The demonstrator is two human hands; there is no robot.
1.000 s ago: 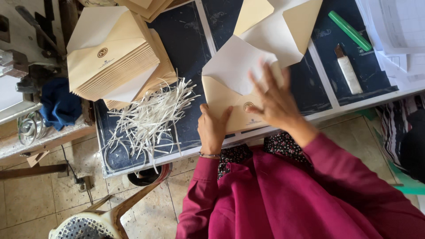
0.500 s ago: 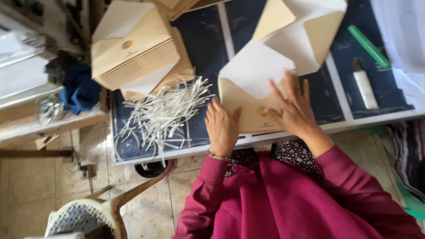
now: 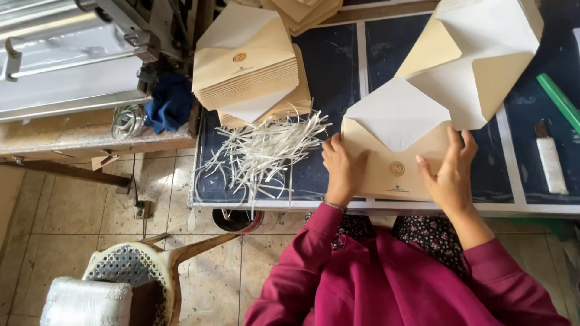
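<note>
Left hand (image 3: pixel 341 172) and right hand (image 3: pixel 450 175) both lie flat, fingers spread, pressing a tan envelope (image 3: pixel 386 163) (white flap open, pointing away) at the near edge of the dark table (image 3: pixel 329 66); neither hand clenches anything. Left of it lies a heap of white paper strips (image 3: pixel 260 151). Beyond sit an envelope stack (image 3: pixel 248 66) and an unfolded blank (image 3: pixel 477 60).

You see a tan envelope (image 3: pixel 386 166) with white flap lining, white paper strips (image 3: pixel 260 151), dark blue table (image 3: pixel 329 66), green marker (image 3: pixel 559 99).
</note>
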